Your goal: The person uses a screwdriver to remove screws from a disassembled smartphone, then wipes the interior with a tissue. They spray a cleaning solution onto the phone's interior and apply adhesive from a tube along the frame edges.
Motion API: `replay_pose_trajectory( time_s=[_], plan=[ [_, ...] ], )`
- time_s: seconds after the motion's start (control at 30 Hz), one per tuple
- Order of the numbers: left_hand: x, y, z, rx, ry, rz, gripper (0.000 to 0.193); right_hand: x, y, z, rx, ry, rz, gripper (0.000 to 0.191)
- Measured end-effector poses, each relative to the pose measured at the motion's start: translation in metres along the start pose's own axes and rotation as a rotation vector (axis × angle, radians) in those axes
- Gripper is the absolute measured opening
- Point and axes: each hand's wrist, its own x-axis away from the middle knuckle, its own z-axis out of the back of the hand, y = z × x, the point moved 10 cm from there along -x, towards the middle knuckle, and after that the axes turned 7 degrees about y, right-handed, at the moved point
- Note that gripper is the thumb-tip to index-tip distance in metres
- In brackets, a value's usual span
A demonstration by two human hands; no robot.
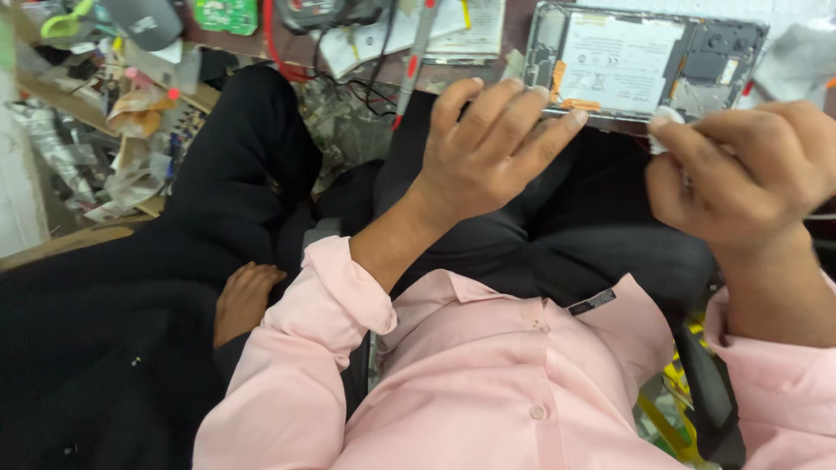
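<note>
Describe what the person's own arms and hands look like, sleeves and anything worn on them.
Both arms wear a pale pink button-up shirt. The left sleeve is rolled back into a cuff below the elbow, leaving the forearm bare; the right sleeve also ends short of the wrist. The left hand and right hand are bare: no gloves, rings or watch visible.

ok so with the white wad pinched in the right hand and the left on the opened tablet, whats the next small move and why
Probably bring the right hand a little left and forward so the white wad meets the opened tablet. The wad sits pinched at the fingertips just off the tablet's near edge, while the left hand rests its fingers on that edge, apparently steadying it.
</note>
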Motion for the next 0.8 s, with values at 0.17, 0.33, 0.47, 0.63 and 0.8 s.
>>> replay_pose_trajectory(
  time_s=[0.17, 0.33, 0.47, 0.63, 0.8],
  plan=[
    [-0.02, -0.06, 0.044, -0.237, 0.155, 0.31, 0.014, 0.013, 0.008, 0.002, -0.015, 0.04, -0.044, 0.023],
    [0.013, -0.133, 0.045, 0.124, 0.208, 1.031, 0.024, 0.009, 0.001, 0.004, -0.021, 0.08, -0.017, 0.026],
    [0.014, -0.142, 0.034, 0.159, 0.132, 1.085, 0.027, -0.002, -0.007, 0.006, -0.001, 0.076, -0.003, 0.029],
    [0.015, -0.156, 0.013, 0.279, 0.166, 1.2, 0.025, -0.011, -0.013, 0.013, -0.017, 0.086, -0.026, 0.027],
    [0.019, -0.153, 0.02, 0.414, 0.389, 1.187, 0.02, -0.013, -0.016, 0.019, -0.029, 0.118, -0.031, 0.028]
  ],
)
